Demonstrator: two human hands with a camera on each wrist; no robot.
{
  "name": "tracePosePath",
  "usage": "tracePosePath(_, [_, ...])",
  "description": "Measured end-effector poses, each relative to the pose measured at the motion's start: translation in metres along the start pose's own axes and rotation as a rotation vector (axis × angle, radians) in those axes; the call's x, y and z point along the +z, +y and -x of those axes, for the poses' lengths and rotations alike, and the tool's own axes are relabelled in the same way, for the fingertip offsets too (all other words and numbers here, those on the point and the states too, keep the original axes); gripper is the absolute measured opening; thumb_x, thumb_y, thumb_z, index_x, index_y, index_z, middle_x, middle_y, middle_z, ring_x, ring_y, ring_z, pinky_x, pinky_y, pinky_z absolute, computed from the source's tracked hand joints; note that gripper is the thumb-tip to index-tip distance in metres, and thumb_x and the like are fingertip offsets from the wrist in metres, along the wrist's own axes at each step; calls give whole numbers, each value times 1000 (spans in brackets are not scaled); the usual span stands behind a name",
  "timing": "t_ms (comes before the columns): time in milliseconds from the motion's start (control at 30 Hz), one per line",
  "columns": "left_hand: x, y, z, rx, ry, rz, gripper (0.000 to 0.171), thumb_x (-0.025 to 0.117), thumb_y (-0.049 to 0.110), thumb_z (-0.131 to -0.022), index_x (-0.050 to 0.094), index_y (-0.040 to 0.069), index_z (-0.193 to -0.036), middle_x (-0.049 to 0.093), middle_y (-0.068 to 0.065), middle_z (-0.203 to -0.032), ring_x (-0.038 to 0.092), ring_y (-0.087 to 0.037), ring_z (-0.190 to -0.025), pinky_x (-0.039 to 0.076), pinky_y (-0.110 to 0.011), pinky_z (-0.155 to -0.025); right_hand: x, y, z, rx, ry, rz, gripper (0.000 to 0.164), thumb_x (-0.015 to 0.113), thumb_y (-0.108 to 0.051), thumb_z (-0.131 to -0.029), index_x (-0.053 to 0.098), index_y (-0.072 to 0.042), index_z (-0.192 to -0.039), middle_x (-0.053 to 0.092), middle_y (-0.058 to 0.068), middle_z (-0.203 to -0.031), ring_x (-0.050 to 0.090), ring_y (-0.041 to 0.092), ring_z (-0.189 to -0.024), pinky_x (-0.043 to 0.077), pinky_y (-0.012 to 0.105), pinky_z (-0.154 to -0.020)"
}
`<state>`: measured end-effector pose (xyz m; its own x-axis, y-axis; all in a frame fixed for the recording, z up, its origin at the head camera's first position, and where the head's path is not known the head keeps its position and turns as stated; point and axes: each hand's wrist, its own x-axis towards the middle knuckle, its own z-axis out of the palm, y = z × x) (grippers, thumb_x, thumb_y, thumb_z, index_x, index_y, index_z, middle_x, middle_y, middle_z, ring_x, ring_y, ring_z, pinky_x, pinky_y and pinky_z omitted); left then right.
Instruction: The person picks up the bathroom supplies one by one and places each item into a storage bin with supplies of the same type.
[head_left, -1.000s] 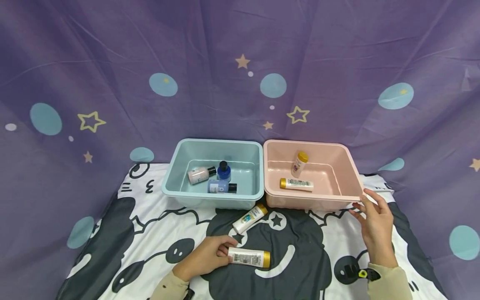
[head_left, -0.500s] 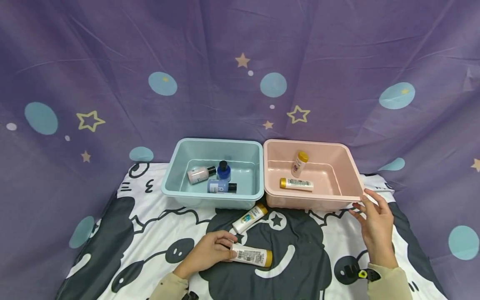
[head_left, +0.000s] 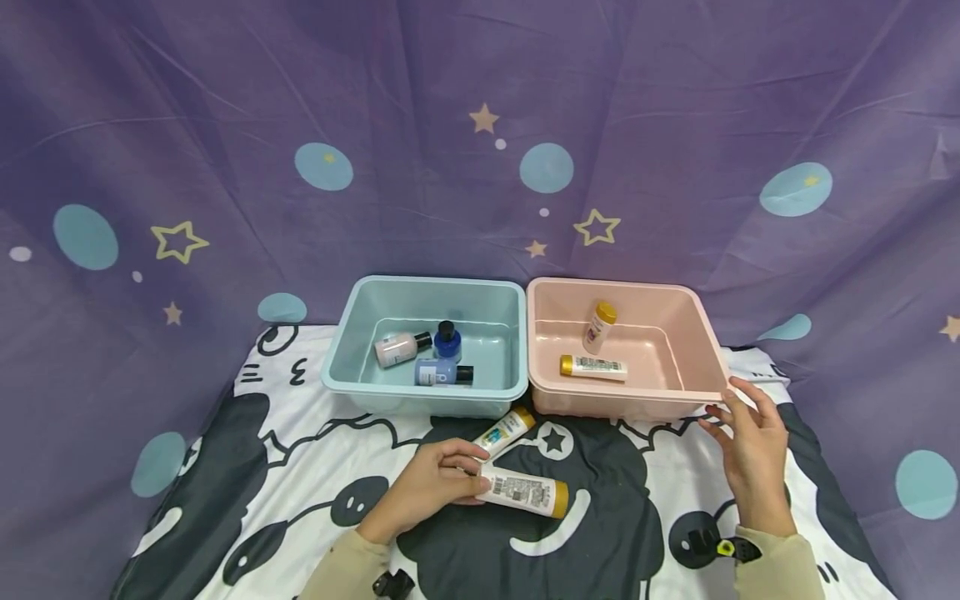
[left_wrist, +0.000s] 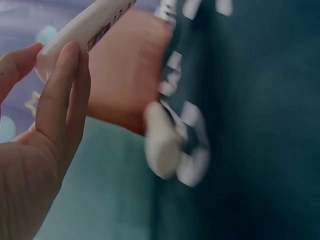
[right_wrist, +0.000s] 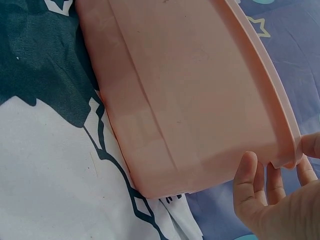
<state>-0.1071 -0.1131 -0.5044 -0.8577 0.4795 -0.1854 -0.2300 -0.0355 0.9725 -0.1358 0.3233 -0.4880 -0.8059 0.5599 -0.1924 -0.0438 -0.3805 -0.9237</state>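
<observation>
My left hand (head_left: 437,483) pinches the bottom end of a white bottle with a gold cap (head_left: 525,492), lifted above the cloth, cap pointing right. In the left wrist view, thumb and fingers hold the white bottle (left_wrist: 82,32). Behind it on the cloth lies another white gold-capped bottle (head_left: 504,432), partly hidden by the hand. At the front right corner of the pink bin (head_left: 622,404), my right hand (head_left: 753,454) holds the rim. The right wrist view has its thumb over the pink bin's (right_wrist: 185,100) rim and the fingers below. Two gold-capped bottles (head_left: 598,328) are inside.
Left of the pink bin stands a light blue bin (head_left: 420,404), side by side with it. It holds black-capped bottles: a pale pink one (head_left: 397,350), a dark blue one (head_left: 447,343) and a light blue one (head_left: 435,372). A purple curtain (head_left: 420,167) hangs behind.
My left hand has moved forward and to the right, carrying the white bottle up from the cloth towards the pink bin. The right hand stays at the bin's corner.
</observation>
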Motion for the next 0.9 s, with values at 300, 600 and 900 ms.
tracePosePath(300, [13,58,-16,135,-32,-22,45,77,7,-89,59,-8,-126,65,-18,-106,70,-27,-89,60,-47,-80,0,1,0,11,2,9,44,78,-13,-90,62,-10,-132,65,6,-110,68,21,-80,61,34,-60])
tracePosePath(600, [24,101,-61,217,-11,-29,45,77,8,-88,61,-6,-128,64,-20,-111,70,-29,-89,60,-46,-81,0,0,0,9,4,19,45,78,-14,-90,62,-11,-133,65,7,-112,68,21,-80,61,34,-60])
tracePosePath(900, [44,135,-120,209,-37,-13,39,76,5,-89,64,-3,-125,65,-18,-109,69,-28,-90,59,-44,-84,0,0,0,3,1,3,43,77,-12,-90,63,-9,-131,65,7,-109,68,21,-79,61,33,-59])
